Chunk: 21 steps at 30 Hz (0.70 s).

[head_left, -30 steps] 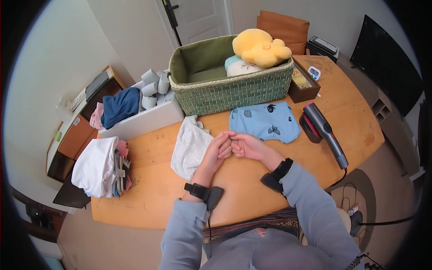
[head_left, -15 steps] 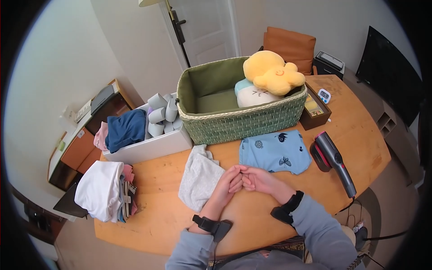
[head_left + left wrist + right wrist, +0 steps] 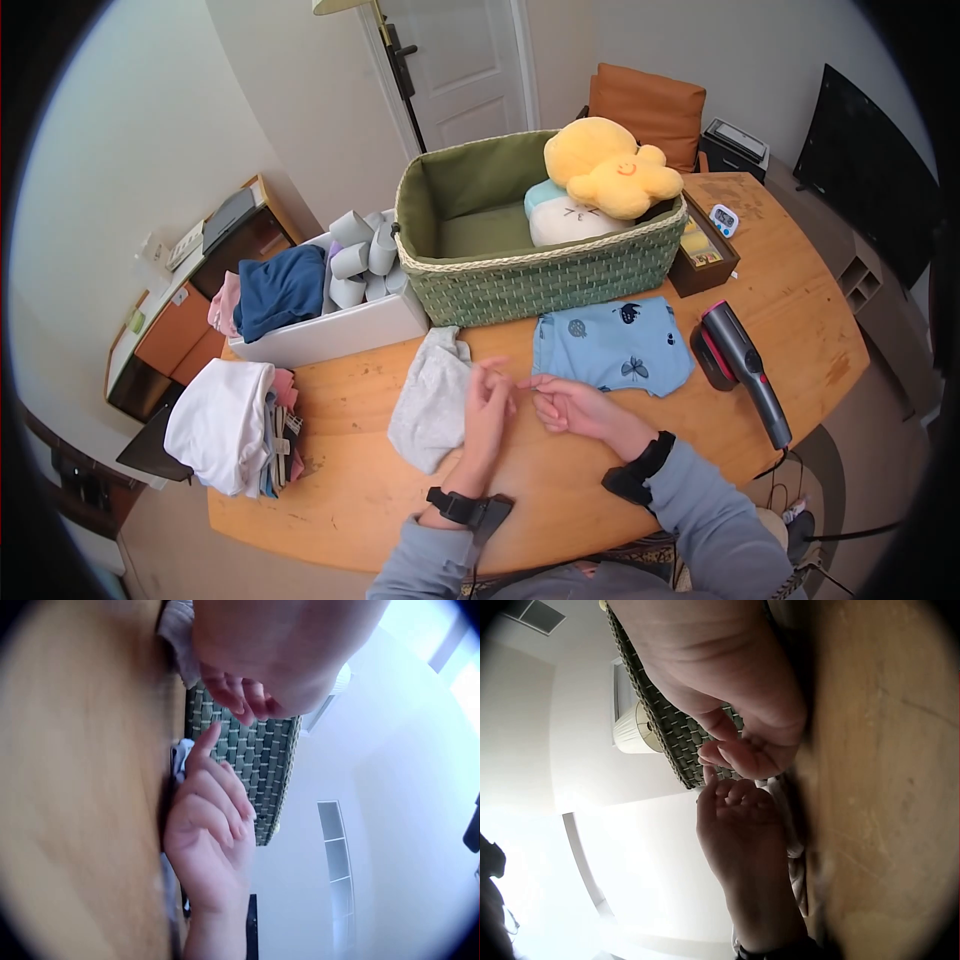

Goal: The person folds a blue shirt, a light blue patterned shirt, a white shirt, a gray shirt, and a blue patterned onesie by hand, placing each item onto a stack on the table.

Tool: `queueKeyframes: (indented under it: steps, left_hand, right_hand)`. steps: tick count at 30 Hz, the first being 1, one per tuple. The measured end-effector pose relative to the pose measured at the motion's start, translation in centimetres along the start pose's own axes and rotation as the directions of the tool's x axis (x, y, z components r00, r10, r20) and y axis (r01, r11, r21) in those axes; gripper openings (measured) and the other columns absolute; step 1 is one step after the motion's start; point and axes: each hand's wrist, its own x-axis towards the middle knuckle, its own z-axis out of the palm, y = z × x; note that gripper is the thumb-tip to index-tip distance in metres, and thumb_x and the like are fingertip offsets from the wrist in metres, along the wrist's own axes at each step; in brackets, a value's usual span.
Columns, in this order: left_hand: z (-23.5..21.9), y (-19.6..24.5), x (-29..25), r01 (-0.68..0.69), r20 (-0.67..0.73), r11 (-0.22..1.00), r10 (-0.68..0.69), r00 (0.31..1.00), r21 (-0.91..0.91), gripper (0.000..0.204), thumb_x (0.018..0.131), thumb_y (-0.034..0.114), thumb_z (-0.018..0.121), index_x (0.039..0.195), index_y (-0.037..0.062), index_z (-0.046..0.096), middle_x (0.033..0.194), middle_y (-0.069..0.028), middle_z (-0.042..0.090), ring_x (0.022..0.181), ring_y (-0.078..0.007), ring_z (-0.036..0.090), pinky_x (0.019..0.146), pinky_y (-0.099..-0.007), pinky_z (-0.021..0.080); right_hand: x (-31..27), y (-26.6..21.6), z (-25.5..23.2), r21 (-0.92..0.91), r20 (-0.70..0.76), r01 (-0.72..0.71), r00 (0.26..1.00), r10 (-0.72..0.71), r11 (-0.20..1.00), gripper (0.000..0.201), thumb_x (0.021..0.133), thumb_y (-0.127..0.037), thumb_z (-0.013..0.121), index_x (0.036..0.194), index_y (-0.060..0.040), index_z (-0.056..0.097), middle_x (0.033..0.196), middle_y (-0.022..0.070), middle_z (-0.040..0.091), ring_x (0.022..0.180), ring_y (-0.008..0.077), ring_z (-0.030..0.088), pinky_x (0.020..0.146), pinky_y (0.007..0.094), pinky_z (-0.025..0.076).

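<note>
Above the near part of the table, my left hand (image 3: 488,405) and right hand (image 3: 575,408) face each other with loosely bent fingers and hold nothing. In the left wrist view the right hand (image 3: 210,817) has its index finger stretched toward the left hand (image 3: 277,652). A light grey garment (image 3: 428,405) lies partly behind the left hand. Just beyond the right hand a blue printed garment (image 3: 610,345) is spread flat. To its right rests a dark handheld garment steamer (image 3: 745,370) with a pink edge.
A green woven basket (image 3: 540,292) at the back holds a yellow plush toy (image 3: 610,170) and a white one (image 3: 570,220). Left of it stands a white box (image 3: 340,338) with clothes and grey rolls. A folded clothes stack (image 3: 225,425) sits at left, a brown box (image 3: 705,265) at right.
My hands, clasped together earlier, have come apart, with the fingers loosened. The head view has tilted up, so the table sits lower in it. Garments and steamer stay in place.
</note>
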Motion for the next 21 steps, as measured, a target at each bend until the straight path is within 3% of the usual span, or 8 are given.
queueKeyframes:
  steps: [2,3,5,8,13,16,18,21]
  left_hand:
    - [-1.3,1.0,0.5,-0.351,-0.123,0.854,0.424,0.897,0.385,0.031,0.088,0.014,0.060,0.115,0.0029,0.050,0.093,-0.0059,0.055,0.075,-0.0129,0.050,0.065,-0.0253,0.041]
    - [-2.0,1.8,0.5,-0.348,-0.120,0.853,0.422,0.899,0.390,0.031,0.088,0.014,0.060,0.115,0.0029,0.050,0.093,-0.0059,0.055,0.075,-0.0129,0.050,0.065,-0.0253,0.041]
    - [-2.9,3.4,0.1,-0.208,0.142,0.032,0.628,0.766,0.978,0.053,0.080,0.018,0.068,0.126,0.0051,0.045,0.119,-0.0146,0.051,0.108,-0.0251,0.049,0.089,-0.0385,0.041]
    - [-2.9,3.6,-1.7,0.100,-0.040,-0.125,0.413,0.910,0.987,0.068,0.072,0.020,0.073,0.132,0.0107,0.043,0.133,-0.0209,0.043,0.128,-0.0336,0.036,0.101,-0.0464,0.034]
    - [-4.9,4.1,-1.8,0.037,-0.001,-0.102,0.338,0.941,0.994,0.063,0.073,0.011,0.066,0.133,0.0128,0.045,0.136,-0.0242,0.040,0.121,-0.0387,0.045,0.094,-0.0402,0.043]
    - [-4.3,6.2,-2.1,-0.028,-0.011,0.156,0.245,0.970,0.987,0.059,0.076,0.006,0.059,0.133,0.0106,0.045,0.130,-0.0217,0.047,0.112,-0.0356,0.053,0.089,-0.0370,0.047]
    - [-2.3,8.5,-3.5,-0.049,-0.087,0.865,0.106,0.991,0.499,0.055,0.078,0.003,0.055,0.132,0.0078,0.045,0.124,-0.0170,0.052,0.109,-0.0301,0.054,0.090,-0.0367,0.047]
    - [1.0,10.3,-6.3,-0.140,0.018,0.987,0.141,0.990,-0.075,0.048,0.086,0.013,0.049,0.132,0.0038,0.043,0.126,-0.0131,0.050,0.111,-0.0251,0.052,0.097,-0.0344,0.041]
  right_hand:
    - [0.1,0.1,-0.2,-0.001,0.004,-0.005,1.000,0.005,1.000,0.028,0.097,-0.022,0.041,0.119,-0.0072,0.051,0.059,0.0019,0.046,0.049,0.0110,0.043,0.047,0.0243,0.033]
    - [0.2,0.1,-0.4,-0.005,0.008,-0.010,1.000,0.010,1.000,0.029,0.097,-0.022,0.041,0.120,-0.0062,0.050,0.059,0.0018,0.045,0.049,0.0110,0.042,0.047,0.0244,0.033]
    - [0.2,0.2,-0.4,-0.016,0.014,0.002,1.000,-0.002,1.000,0.029,0.097,-0.022,0.040,0.119,-0.0060,0.051,0.058,0.0017,0.045,0.048,0.0109,0.042,0.046,0.0243,0.033]
    - [0.2,0.1,0.0,-0.021,0.005,0.012,1.000,-0.012,1.000,0.028,0.097,-0.022,0.040,0.117,-0.0056,0.052,0.058,0.0016,0.045,0.047,0.0108,0.041,0.045,0.0239,0.033]
    - [0.3,0.0,0.0,-0.018,0.024,0.013,1.000,-0.013,1.000,0.028,0.098,-0.022,0.040,0.116,-0.0057,0.053,0.058,0.0015,0.045,0.047,0.0106,0.042,0.045,0.0236,0.033]
    - [0.6,0.2,-0.7,-0.003,0.040,0.010,0.999,-0.010,1.000,0.029,0.098,-0.019,0.039,0.119,-0.0060,0.052,0.059,0.0042,0.046,0.049,0.0143,0.042,0.048,0.0260,0.034]
    - [0.8,0.6,-1.3,0.011,0.029,0.012,0.999,-0.012,1.000,0.031,0.098,-0.023,0.040,0.121,-0.0067,0.052,0.071,0.0069,0.055,0.060,0.0157,0.051,0.056,0.0277,0.041]
    - [0.3,0.4,0.0,0.011,-0.011,0.021,1.000,-0.021,1.000,0.031,0.097,-0.023,0.043,0.123,-0.0069,0.049,0.094,0.0089,0.063,0.078,0.0172,0.060,0.068,0.0303,0.048]
